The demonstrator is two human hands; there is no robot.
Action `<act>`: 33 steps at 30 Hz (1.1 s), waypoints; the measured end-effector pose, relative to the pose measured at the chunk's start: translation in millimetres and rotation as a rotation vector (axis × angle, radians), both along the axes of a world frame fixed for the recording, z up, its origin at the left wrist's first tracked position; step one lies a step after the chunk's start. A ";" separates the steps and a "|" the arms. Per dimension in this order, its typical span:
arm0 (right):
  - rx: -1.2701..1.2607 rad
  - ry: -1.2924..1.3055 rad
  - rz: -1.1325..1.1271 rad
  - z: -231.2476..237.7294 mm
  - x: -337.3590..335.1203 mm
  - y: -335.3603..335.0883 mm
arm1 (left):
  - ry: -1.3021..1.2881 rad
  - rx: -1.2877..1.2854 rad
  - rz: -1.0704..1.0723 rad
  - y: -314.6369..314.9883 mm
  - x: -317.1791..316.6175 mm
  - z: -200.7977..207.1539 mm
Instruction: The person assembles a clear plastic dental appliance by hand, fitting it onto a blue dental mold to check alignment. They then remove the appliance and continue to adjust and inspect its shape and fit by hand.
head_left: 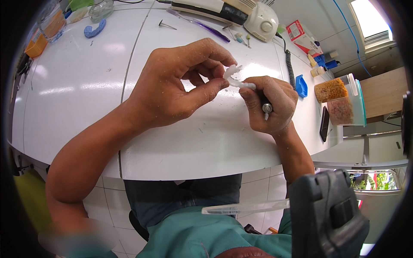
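Observation:
A small white curved dental piece (232, 78), shaped like part of an arch with a jagged edge, is held above the white table. My left hand (183, 77) has its thumb and index fingertips at the left end of the piece. At the other end, the thumb and index finger of my right hand (273, 101) pinch it. A silver metal tool (267, 108) with a round end also sits in my right fist; the rest of it is hidden. White dust speckles both hands.
White crumbs lie on the table (193, 150). Along the back are a blue dental arch (94, 29), a purple-handled brush (206, 29), small rotary bits (241, 38) and a cream control unit (261, 21). At right stand a blue tray (301, 86), tubs (346, 103) and a phone (324, 124).

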State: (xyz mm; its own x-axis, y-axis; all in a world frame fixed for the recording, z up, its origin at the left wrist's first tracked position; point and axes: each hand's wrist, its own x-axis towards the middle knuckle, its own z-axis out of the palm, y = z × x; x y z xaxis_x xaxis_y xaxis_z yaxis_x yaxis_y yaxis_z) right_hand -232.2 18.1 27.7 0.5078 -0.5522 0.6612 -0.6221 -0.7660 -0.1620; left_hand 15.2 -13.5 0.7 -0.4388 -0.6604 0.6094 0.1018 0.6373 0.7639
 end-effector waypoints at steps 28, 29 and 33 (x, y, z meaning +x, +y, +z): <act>0.002 0.028 0.040 0.5 -2.3 -2.8 | -0.022 0.021 -0.016 0.7 1.7 0.0; -0.004 0.012 0.048 -0.2 -2.3 -3.1 | -0.024 0.022 -0.018 0.5 1.6 0.1; -0.010 -0.011 0.066 -1.5 -1.8 -4.4 | -0.032 0.007 -0.018 0.3 2.4 1.1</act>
State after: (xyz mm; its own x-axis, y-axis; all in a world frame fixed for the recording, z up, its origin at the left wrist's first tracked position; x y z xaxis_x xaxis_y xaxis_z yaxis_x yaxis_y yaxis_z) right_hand -233.9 13.7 26.2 0.5353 -0.5112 0.6723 -0.5685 -0.8068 -0.1609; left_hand 17.5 -13.2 1.8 -0.4699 -0.6563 0.5903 0.0884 0.6304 0.7712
